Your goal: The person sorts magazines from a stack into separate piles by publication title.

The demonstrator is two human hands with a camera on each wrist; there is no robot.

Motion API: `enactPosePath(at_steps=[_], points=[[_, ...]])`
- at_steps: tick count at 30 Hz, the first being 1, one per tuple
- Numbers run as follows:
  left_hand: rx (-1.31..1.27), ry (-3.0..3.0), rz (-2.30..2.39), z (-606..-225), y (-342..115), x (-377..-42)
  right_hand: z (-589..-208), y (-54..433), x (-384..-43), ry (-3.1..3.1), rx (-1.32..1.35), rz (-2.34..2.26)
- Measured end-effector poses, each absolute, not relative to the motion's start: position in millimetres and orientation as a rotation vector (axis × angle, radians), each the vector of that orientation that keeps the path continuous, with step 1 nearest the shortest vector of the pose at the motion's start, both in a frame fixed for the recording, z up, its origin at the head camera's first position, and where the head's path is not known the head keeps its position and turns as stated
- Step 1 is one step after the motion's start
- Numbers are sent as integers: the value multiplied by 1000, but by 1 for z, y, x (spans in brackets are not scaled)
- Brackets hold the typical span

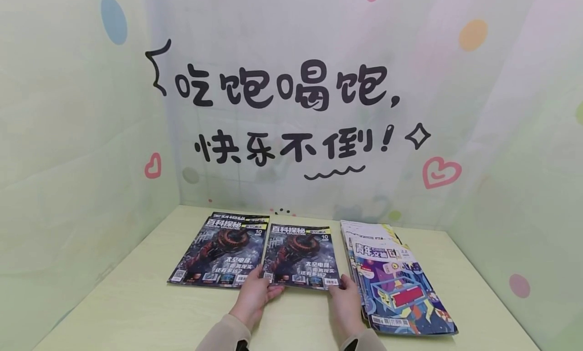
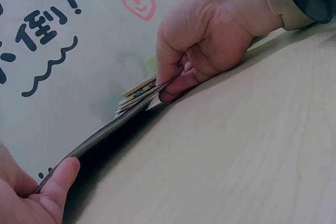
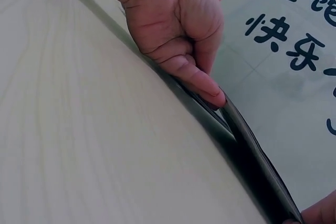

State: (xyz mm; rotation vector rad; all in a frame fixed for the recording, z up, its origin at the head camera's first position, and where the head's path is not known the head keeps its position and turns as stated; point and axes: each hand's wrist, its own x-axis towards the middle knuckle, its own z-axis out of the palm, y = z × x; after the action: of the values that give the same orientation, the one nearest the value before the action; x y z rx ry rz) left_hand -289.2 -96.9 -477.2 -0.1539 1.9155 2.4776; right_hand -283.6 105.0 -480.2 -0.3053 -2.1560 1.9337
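Both hands hold a dark-covered magazine (image 1: 298, 255) by its near corners. My left hand (image 1: 256, 294) pinches its near left corner, and my right hand (image 1: 347, 301) its near right corner. From the left wrist view, the magazine's edge (image 2: 113, 126) runs between the two hands, with dark shadow beneath it above the table. In the right wrist view, my left hand (image 3: 176, 30) has thumb and fingers around the edge, while only fingertips of my right hand (image 3: 321, 211) show at the corner. Close by on the left lie matching dark magazines (image 1: 218, 252), one overlapping another.
To the right stands a stack of colourful magazines (image 1: 401, 290), slightly uneven, right beside my right hand. The pale wooden table (image 1: 136, 310) is bounded by a printed fabric backdrop (image 1: 291, 189) at the back and fabric walls at both sides.
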Motion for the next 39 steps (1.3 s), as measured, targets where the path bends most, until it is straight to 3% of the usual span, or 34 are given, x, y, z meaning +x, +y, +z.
enactPosePath(at_steps=[39], points=[[-114, 2026, 2434, -475, -97, -288, -478, 105, -285, -1903, -310, 2253]])
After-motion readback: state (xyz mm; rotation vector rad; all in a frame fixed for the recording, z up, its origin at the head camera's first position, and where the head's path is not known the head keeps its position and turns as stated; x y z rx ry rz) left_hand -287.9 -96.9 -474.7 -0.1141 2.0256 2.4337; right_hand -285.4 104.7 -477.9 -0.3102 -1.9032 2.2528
